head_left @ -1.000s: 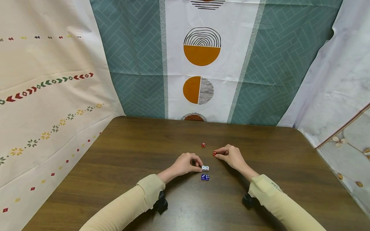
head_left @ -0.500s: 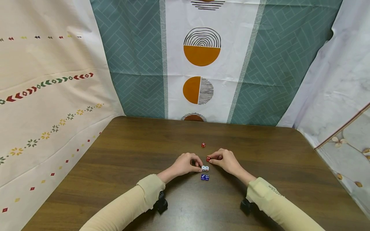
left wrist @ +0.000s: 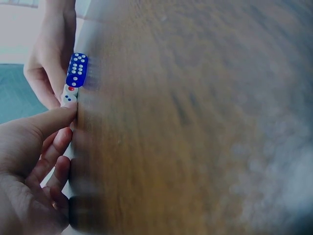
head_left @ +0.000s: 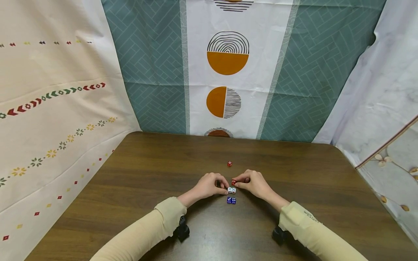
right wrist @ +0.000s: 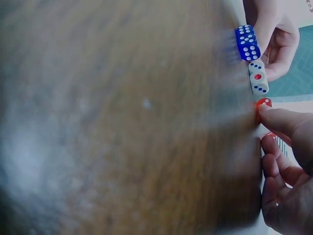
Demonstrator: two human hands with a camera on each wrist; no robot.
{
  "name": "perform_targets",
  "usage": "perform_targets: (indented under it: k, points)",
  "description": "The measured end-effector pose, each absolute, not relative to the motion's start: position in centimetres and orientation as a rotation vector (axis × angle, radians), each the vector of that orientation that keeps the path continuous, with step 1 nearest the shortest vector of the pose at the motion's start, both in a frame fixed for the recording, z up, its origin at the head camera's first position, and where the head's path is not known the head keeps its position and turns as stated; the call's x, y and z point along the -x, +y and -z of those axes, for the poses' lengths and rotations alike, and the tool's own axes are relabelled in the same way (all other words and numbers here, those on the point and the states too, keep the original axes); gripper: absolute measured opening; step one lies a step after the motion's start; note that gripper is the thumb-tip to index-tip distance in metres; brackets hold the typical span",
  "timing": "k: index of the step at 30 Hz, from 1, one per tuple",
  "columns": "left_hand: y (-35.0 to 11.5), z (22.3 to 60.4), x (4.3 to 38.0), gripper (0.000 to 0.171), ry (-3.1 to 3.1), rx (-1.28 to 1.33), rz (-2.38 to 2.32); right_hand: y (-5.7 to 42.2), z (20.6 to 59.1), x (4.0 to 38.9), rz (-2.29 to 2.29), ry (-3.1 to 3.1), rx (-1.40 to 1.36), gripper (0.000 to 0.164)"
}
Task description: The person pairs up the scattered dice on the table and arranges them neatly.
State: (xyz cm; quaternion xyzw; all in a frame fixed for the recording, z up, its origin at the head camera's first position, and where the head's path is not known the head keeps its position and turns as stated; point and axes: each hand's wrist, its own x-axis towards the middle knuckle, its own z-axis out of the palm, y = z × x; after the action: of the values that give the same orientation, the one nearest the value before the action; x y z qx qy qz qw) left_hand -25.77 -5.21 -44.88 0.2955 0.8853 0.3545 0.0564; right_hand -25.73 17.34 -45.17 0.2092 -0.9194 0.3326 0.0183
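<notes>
My right hand [head_left: 253, 183] pinches a red die [head_left: 233, 182] between thumb and fingers, just behind the right white die. Two white dice [head_left: 231, 190] stand side by side on the table. At the left one, the thumb and curled fingers of my left hand [head_left: 210, 185] hold its side; in the left wrist view that thumb partly covers the white die [left wrist: 69, 98]. Nearer to me a pair of blue dice [head_left: 231, 200] sits side by side. Another red die [head_left: 229, 164] lies alone farther back. The right wrist view shows my right thumb over the red die [right wrist: 264, 103].
The brown wooden table [head_left: 169, 156] extends around the dice on all sides. A patterned cloth [head_left: 156, 90] hangs behind its far edge, with a cream cloth [head_left: 58, 137] on the left and a marbled one [head_left: 385, 119] on the right.
My right hand has moved left and toward me with the red die, bringing it right behind the white dice. The left hand, the blue dice and the far red die have stayed put.
</notes>
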Motion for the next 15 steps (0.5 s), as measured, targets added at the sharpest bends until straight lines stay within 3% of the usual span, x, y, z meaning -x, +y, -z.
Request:
perform_targets:
  k: [15]
  points:
    - [-5.28, 45.03, 25.81, 0.010, 2.685, -0.901, -1.085, 17.29, 45.31, 25.56, -1.009, -2.845, -0.629, 0.016]
